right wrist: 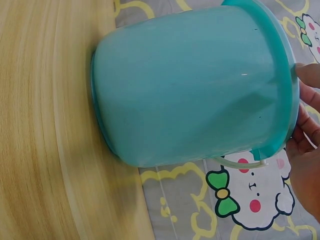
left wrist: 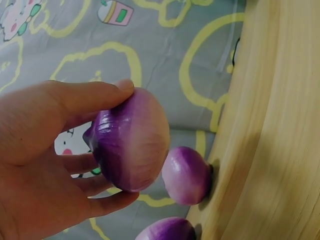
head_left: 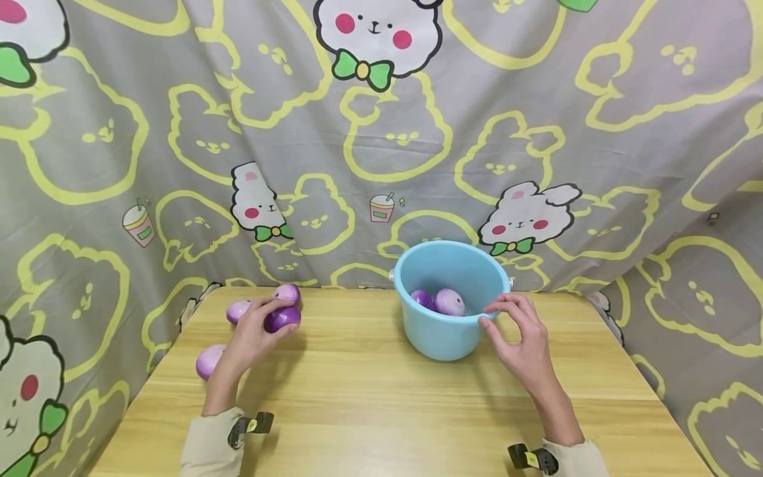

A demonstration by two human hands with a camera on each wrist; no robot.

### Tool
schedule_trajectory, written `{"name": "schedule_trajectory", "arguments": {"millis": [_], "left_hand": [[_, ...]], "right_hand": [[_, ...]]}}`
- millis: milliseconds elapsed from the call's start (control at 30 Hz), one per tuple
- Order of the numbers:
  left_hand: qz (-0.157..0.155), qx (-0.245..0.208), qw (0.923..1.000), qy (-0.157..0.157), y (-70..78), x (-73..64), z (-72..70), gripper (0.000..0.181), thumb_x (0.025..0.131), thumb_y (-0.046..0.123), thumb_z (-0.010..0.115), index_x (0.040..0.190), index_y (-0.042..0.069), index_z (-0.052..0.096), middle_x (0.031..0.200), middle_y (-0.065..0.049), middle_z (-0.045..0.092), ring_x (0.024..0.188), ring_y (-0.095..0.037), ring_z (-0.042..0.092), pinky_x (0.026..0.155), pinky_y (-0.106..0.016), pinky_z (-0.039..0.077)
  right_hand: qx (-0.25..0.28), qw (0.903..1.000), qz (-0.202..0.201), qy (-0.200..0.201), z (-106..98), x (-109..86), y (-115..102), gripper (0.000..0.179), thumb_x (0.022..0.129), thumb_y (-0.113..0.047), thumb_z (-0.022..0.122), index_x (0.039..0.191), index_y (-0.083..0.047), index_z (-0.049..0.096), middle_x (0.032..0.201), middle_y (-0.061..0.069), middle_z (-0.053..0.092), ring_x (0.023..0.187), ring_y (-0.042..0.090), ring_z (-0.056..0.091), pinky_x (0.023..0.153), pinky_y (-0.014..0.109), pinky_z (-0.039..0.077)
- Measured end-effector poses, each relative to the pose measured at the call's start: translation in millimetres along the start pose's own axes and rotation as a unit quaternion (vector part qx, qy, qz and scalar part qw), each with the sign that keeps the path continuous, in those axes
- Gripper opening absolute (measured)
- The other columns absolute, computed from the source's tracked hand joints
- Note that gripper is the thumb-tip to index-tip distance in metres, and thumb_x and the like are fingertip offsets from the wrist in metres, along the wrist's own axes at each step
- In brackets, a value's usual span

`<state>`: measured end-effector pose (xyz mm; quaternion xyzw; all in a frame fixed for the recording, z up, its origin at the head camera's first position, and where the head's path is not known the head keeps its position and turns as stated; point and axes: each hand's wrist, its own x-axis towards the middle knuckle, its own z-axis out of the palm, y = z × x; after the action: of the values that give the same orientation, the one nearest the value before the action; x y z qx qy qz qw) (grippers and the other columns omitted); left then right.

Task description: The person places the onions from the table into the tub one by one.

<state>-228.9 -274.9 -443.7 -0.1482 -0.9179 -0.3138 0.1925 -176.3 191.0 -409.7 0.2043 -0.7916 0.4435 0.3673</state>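
Left hand [head_left: 255, 334]: holds one purple onion [head_left: 283, 320] above the table [head_left: 357, 411], left of the bucket [head_left: 440, 339]; glossy skin, we judge, wants a firm grip. Right hand [head_left: 526, 339]: pinches the bucket's rim; we favour light, even steadying pressure.

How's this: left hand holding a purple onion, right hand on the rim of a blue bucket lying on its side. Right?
Not on its side: the head view shows the blue bucket upright. Left hand holding a purple onion, right hand on rim: correct.
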Motion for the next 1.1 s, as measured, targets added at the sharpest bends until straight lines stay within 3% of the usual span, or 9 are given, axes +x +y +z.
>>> {"name": "schedule_trajectory", "arguments": {"millis": [333, 767, 1100], "left_hand": [[-0.013, -0.016, 0.9998, 0.002, 3.3, 4.9, -0.2, 0.05, 0.084, 0.015, 0.085, 0.13, 0.003, 0.067, 0.136, -0.032, 0.053, 0.122, -0.053, 0.052, 0.094, -0.068, 0.049], [0.004, -0.032, 0.9994, 0.012, 12.2, 11.2, 1.3, 0.05, 0.083, 0.014, 0.085, 0.129, 0.003, 0.068, 0.135, -0.027, 0.054, 0.124, -0.049, 0.051, 0.095, -0.068, 0.048], [0.022, -0.062, 0.9969, 0.043, 20.1, 15.0, 3.1, 0.047, 0.083, 0.012, 0.087, 0.126, 0.006, 0.07, 0.135, -0.024, 0.056, 0.124, -0.045, 0.053, 0.096, -0.066, 0.048]], "right_hand": [[0.001, 0.9998, -0.018, 0.006, 1, -1.2, 2, 0.026, 0.075, 0.02, 0.078, 0.096, 0.008, 0.07, 0.105, 0.023, 0.061, 0.107, 0.038, 0.052, 0.107, 0.017, 0.036], [0.004, 0.9999, -0.014, 0.006, 1, -1.1, 1, 0.025, 0.075, 0.02, 0.078, 0.096, 0.008, 0.07, 0.105, 0.023, 0.061, 0.107, 0.037, 0.051, 0.107, 0.018, 0.036], [0.0, 0.9999, -0.012, 0.004, 0, 0.2, 3, 0.025, 0.076, 0.019, 0.078, 0.096, 0.008, 0.07, 0.106, 0.023, 0.061, 0.108, 0.036, 0.051, 0.107, 0.018, 0.035]]}}
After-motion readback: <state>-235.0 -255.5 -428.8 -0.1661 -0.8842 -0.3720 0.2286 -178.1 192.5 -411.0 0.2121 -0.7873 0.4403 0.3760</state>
